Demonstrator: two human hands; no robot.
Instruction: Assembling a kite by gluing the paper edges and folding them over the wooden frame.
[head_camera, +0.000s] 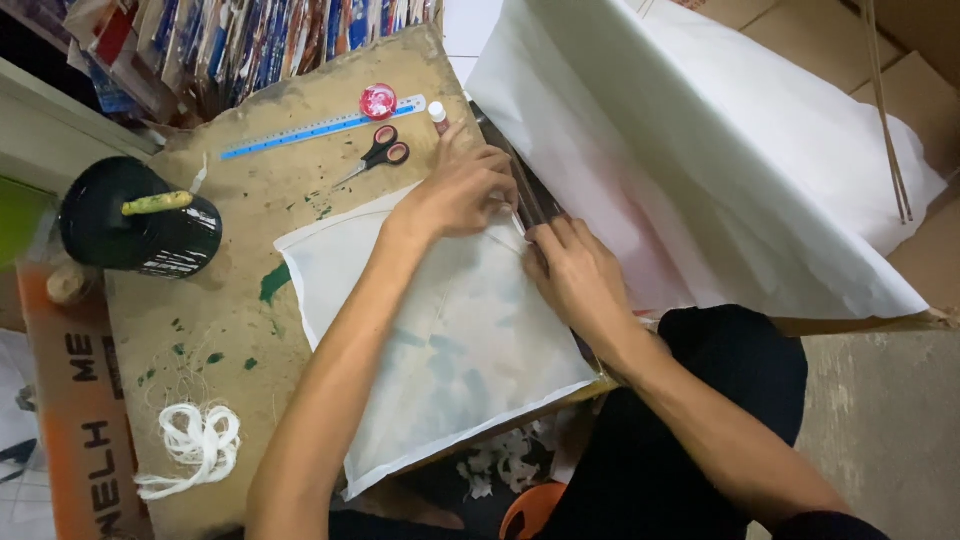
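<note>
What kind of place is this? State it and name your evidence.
Probably a small craft workshop. A paint-stained work board holds scissors, a blue ruler and white string, while both hands press a thin paper sheet.

A paint-stained brown worktop (230, 300) carries a blue ruler (320, 127), red-handled scissors (378, 152), a round red tape reel (378, 101) and a small white-capped bottle (438, 116). At its left edge stands a black pot (135, 220); a tangle of white string (200, 445) lies near the front. A large white sheet (720, 150) spreads over cardboard to the right.
</note>
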